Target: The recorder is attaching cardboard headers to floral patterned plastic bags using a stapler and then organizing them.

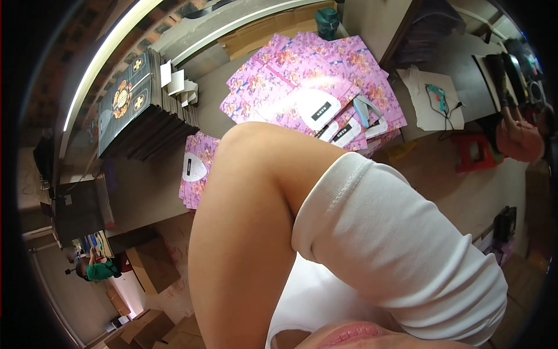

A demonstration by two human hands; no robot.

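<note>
A bare bent arm point(250, 215) in a rolled white sleeve point(401, 250) fills the middle of the view. Its elbow points toward the bench, in front of the near edge of a fanned pile of pink flowered packaging pieces point(279, 67). The forearm runs down out of the lower edge, so the hand on it does not show. Neither of my hands is in the picture. On the pile lies a light blue tool point(361, 110) that looks like a stapler. A smaller stack of the same pink pieces point(192, 166) lies left of the elbow, partly hidden by it.
Black printed packages point(125, 110) are stacked high at the left, with white slips point(177, 81) beside them. A dark green container point(327, 23) stands behind the pile. Right, a teal glue gun point(437, 98) rests on a pale sheet. Cardboard boxes point(152, 264) and a person in green point(102, 269) appear lower left.
</note>
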